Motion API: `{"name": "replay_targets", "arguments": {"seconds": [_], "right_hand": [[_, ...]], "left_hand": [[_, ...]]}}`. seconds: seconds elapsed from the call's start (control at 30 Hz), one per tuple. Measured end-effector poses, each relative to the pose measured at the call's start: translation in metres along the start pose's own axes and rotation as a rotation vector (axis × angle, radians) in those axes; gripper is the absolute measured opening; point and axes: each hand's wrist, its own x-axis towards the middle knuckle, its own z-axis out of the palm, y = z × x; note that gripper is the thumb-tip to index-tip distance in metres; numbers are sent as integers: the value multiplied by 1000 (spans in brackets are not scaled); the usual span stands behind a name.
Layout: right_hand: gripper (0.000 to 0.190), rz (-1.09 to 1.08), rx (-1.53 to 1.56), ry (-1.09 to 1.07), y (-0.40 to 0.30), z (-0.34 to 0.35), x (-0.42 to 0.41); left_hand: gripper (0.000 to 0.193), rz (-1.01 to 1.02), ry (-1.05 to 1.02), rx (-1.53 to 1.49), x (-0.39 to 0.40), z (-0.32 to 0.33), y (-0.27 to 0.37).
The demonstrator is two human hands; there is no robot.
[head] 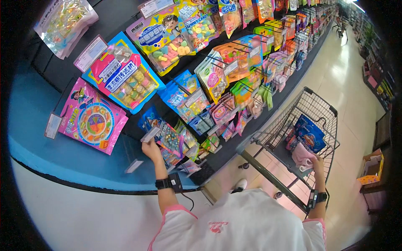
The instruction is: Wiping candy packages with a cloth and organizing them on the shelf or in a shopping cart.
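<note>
My left hand (pixel 152 151) is raised to a peg hook on the candy display, its fingers at the lower edge of a white price tag (pixel 150 134). Right behind the tag hang a dark blue candy bag (pixel 150 117) and a bag of dark, round sweets (pixel 171 138). Part of my left fingers is hidden by the tag. Down in the wire shopping cart (pixel 293 105), my right hand (pixel 317 163) grips a pink cloth (pixel 302 156). Blue candy bags (pixel 309 133) stand in the cart beyond the cloth.
A pink candy bag (pixel 94 119) and a blue-edged candy bag (pixel 125 78) hang at upper left. The cart's handlebar (pixel 273 178) crosses before me. Tiled aisle floor (pixel 348 125) stretches away at right, beside an open cardboard box (pixel 372 168). Another cart (pixel 340 29) stands far off.
</note>
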Motion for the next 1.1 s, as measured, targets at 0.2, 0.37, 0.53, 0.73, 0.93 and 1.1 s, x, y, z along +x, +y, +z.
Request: {"name": "replay_targets", "arguments": {"seconds": [0.2, 0.37, 0.53, 0.73, 0.93, 1.1], "right_hand": [[35, 41, -144, -27, 11, 0, 10], [36, 97, -27, -25, 10, 9, 7], [37, 108, -59, -39, 5, 9, 5], [35, 45, -3, -56, -24, 17, -10], [34, -95, -100, 26, -56, 12, -21], [37, -432, -200, 334, -154, 24, -79]], "left_hand": [[23, -179, -87, -48, -46, -27, 31], [22, -304, -60, -112, -81, -31, 59], [20, -320, -154, -115, -103, -31, 86], [16, -130, -458, -173, -125, -8, 125], [3, 14, -667, -530, -114, 22, 173], [11, -98, -703, -687, -124, 63, 221]]}}
